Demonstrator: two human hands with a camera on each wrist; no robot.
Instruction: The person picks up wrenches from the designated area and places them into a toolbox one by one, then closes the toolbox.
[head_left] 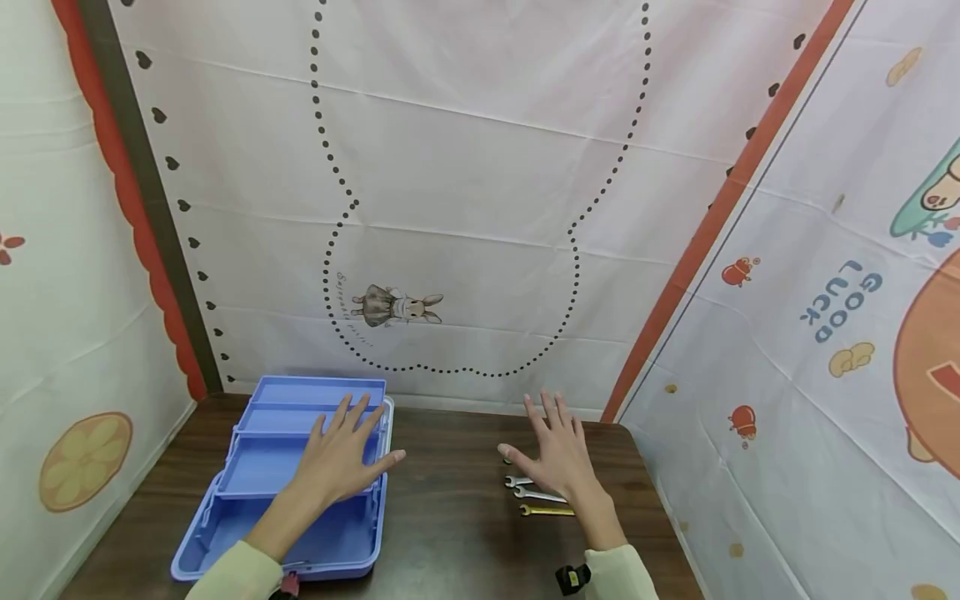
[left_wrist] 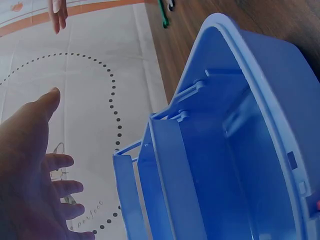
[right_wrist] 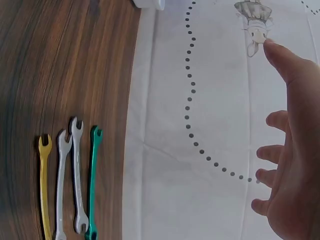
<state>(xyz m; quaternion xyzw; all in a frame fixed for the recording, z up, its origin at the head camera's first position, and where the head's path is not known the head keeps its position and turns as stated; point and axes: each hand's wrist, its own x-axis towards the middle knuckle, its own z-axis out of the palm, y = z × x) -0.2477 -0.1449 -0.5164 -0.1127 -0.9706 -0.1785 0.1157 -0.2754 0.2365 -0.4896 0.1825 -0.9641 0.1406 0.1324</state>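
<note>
My left hand [head_left: 336, 460] hovers with spread fingers above a blue toolbox [head_left: 330, 568], holding nothing. The toolbox stands unfolded, its stepped trays [head_left: 258, 467] raised toward the back; the left wrist view shows its deep bottom compartment [left_wrist: 250, 165] with nothing in it. Over the right part of the table my right hand [head_left: 558, 457] is held up, fingers spread, also holding nothing. Below it lie several open-end wrenches side by side: a yellow wrench [right_wrist: 44, 185], two silver wrenches [right_wrist: 61, 185] and a green wrench [right_wrist: 93, 180]. In the head view the right hand partly hides them.
The dark wooden table [head_left: 450, 492] meets a white printed cloth [head_left: 480, 275] at its back edge. More printed cloth [head_left: 750, 500] hangs along the right side, and another sheet [head_left: 82, 333] on the left. A black wrist strap [head_left: 573, 579] sits on the right wrist.
</note>
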